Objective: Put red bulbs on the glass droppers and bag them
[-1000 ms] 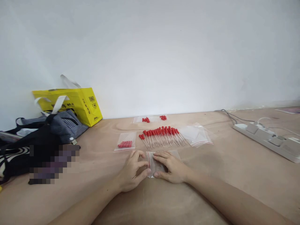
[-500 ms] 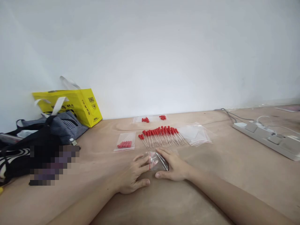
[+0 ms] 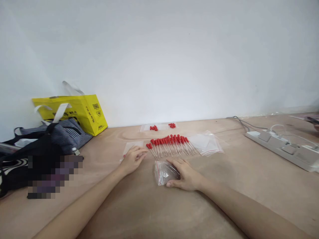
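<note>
My right hand (image 3: 186,176) rests on the table with thumb and fingers apart, touching the side of a clear zip bag (image 3: 164,172) that lies flat. Farther left, my left hand (image 3: 134,158) is stretched out, its fingers extended and nothing visible in them. It covers most of a small zip bag (image 3: 132,145) in which red bulbs lay visible earlier. Its fingertips are close to the left end of a row of droppers (image 3: 171,146) with red rubber bulbs and thin clear stems. Whether they touch a dropper I cannot tell.
Empty clear bags (image 3: 209,144) lie right of the droppers. Against the wall is another bag (image 3: 163,126) with red bulbs. A white power strip (image 3: 281,147) with cables is on the right. On the left are a yellow bag (image 3: 82,113), a striped bag (image 3: 64,134) and dark items.
My left hand has left the clear zip bag and moved forward and left, over the small bag beside the droppers. My right hand has stayed at the clear bag.
</note>
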Motion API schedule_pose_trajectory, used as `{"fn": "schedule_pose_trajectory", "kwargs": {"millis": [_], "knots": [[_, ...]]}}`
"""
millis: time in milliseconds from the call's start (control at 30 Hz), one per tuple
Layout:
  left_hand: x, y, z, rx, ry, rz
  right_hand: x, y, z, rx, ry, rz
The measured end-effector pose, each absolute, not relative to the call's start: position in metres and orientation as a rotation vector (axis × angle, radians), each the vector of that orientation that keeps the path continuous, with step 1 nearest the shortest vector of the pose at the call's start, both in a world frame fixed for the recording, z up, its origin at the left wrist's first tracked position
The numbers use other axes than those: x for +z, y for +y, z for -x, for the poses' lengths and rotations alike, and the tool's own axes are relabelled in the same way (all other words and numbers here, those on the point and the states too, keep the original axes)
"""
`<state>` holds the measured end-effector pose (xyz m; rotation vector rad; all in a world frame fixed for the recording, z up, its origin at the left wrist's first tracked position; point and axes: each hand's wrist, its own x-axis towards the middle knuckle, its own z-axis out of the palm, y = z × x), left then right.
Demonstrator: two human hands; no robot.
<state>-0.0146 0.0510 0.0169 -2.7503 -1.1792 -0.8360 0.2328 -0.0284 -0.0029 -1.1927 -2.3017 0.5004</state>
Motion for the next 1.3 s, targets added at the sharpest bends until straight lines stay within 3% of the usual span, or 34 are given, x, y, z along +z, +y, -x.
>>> {"fn": "schedule_pose_trajectory", "kwargs": {"millis": [67, 167, 633, 967, 1133, 1300], "knots": [[0.024, 0.076, 0.017, -0.549, -1.054, 2.766, 0.000, -0.030, -0.232, 0.482, -2.335, 1.198], [0.028, 0.107, 0.019, -0.419, -0.994, 2.791, 0.001, -0.031, -0.232, 0.449, -2.380, 1.232], [0.027, 0.135, 0.010, -0.179, -0.758, 2.870, 0.000, -0.031, -0.231, 0.406, -2.421, 1.264], [0.036, 0.104, 0.048, -0.237, -0.927, 2.812, 0.001, -0.032, -0.230, 0.362, -2.421, 1.261], [0.021, 0.049, 0.081, -0.603, -1.138, 2.753, 0.001, -0.032, -0.227, 0.346, -2.405, 1.284], [0.011, 0.013, 0.074, -0.616, -1.057, 2.707, 0.000, -0.032, -0.224, 0.337, -2.402, 1.275]]}}
